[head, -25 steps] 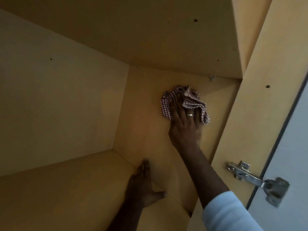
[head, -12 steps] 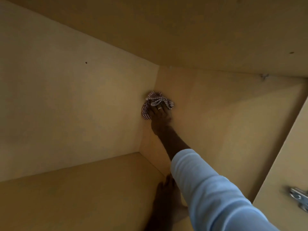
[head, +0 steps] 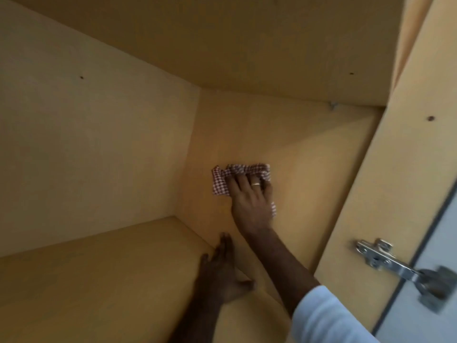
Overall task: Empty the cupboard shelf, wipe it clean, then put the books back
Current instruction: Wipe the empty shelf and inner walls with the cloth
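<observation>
The yellow cupboard shelf (head: 99,280) holds no books in this view. A red-and-white checked cloth (head: 220,185) lies against the right side wall (head: 311,169), a little above the shelf and near the back corner. My right hand (head: 249,201), with a ring on one finger, presses the cloth flat to that wall, and the cloth shows above and below the hand. Flat on the shelf lies my left hand (head: 220,273), palm down, fingers straight and pointing to the back, right beside the foot of the side wall.
The back wall (head: 86,157) and the underside of the board above (head: 247,45) close the compartment. The cupboard's front upright (head: 395,169) stands at the right. A metal hinge (head: 385,258) joins it to the open grey door (head: 435,325).
My right hand has slid the cloth from the back corner downward and forward along the side wall. The left hand stays flat on the shelf. The view has swung to the right.
</observation>
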Demonstrator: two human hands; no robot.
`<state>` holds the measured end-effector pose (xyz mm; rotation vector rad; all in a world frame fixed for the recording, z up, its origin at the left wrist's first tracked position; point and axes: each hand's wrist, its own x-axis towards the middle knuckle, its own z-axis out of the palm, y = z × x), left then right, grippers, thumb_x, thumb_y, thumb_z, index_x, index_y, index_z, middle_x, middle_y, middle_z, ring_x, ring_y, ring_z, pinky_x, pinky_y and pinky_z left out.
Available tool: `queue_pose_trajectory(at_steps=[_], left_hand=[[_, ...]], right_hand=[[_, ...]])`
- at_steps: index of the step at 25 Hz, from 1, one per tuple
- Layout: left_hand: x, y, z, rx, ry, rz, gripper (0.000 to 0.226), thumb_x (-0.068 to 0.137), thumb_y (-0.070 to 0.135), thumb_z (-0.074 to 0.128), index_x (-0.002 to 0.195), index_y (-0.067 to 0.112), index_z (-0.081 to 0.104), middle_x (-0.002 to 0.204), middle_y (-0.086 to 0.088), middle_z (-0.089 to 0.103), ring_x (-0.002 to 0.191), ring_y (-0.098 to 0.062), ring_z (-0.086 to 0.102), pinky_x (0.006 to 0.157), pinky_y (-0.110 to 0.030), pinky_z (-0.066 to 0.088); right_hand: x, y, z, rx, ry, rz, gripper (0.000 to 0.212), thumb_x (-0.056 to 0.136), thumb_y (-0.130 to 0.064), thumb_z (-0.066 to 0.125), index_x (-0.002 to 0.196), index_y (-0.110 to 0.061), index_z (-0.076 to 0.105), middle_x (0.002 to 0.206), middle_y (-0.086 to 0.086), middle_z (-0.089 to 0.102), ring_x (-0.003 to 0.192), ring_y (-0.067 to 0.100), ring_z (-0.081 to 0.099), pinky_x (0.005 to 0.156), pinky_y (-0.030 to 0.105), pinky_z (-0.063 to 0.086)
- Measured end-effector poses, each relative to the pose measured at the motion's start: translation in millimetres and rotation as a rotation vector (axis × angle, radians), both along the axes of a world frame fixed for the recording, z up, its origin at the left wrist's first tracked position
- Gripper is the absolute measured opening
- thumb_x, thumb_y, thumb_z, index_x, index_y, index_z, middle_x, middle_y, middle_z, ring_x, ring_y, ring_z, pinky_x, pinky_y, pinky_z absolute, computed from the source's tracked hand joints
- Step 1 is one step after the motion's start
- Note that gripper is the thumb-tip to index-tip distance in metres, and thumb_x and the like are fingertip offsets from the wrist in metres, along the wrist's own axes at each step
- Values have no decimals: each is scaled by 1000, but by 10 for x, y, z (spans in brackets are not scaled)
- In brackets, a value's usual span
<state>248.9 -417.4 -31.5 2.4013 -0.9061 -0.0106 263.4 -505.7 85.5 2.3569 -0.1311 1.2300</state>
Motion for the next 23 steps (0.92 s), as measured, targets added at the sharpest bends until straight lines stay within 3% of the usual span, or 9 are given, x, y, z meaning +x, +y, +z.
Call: queue_pose_trajectory(at_steps=[2, 4, 6, 9, 12, 16, 20, 23], left_hand=[[71, -40, -134, -34, 0, 9, 133, 74, 77, 60, 153, 14, -27, 166, -1, -21, 155, -12, 2, 123, -46, 11], [33, -60, -113, -37, -55, 18, 133, 74, 79, 59, 148, 16, -32, 166, -1, -22, 155, -12, 3, 123, -46, 13], [54, -68, -155, -50, -102, 18, 131, 75, 80, 57, 143, 18, -36, 166, -1, -23, 155, -12, 3, 123, -45, 12], [66, -54, -162, -44, -80, 18, 131, 75, 81, 56, 149, 17, -32, 165, 1, -25, 155, -11, 2, 123, -45, 10], [78, -53, -171, -43, -81, 14, 131, 76, 80, 56, 150, 17, -31, 165, 1, -25, 155, -11, 2, 123, -45, 10], [95, -42, -191, -41, -88, 24, 130, 76, 77, 59, 145, 20, -35, 163, 5, -29, 155, -10, -3, 124, -45, 10], [129, -61, -204, -46, -53, 37, 137, 72, 77, 64, 142, 16, -37, 160, 3, -33, 155, -14, -8, 123, -42, 10], [255, 83, -183, 63, -77, 40, 129, 74, 83, 56, 154, 20, -25, 164, 5, -25, 155, -14, -4, 122, -43, 12]], right_hand=[[-478, -187, 4, -4, -60, -76, 49, 95, -23, 40, 141, -24, 57, 149, 4, 53, 128, 30, 54, 109, 49, 33], [-849, -236, -109, 48, -73, -138, 58, 92, -21, 35, 148, -27, 50, 164, 3, 32, 148, 28, 35, 122, 51, 15], [-1115, -228, -200, 124, -150, -160, 64, 88, -17, 34, 151, -24, 45, 167, 4, 22, 155, 29, 16, 125, 52, 2], [-1351, -298, -281, 113, -153, -256, 64, 90, -18, 31, 154, -18, 40, 168, 9, 15, 156, 30, 8, 125, 50, 3], [-1235, -288, -231, 110, -132, -245, 71, 93, -22, 43, 160, -21, 22, 169, 9, 7, 157, 30, 0, 125, 54, 4], [-812, -254, -36, 20, -157, -166, 74, 93, -17, 49, 161, -23, 19, 169, 7, 8, 157, 32, 1, 123, 59, 9], [-51, -159, 177, -86, -167, -4, 67, 88, -10, 53, 154, -14, 40, 164, 16, 25, 154, 36, 19, 122, 61, 13], [579, -61, 249, -96, -8, -3, 65, 85, -16, 57, 150, -14, 47, 162, 15, 31, 152, 34, 26, 124, 58, 5]])
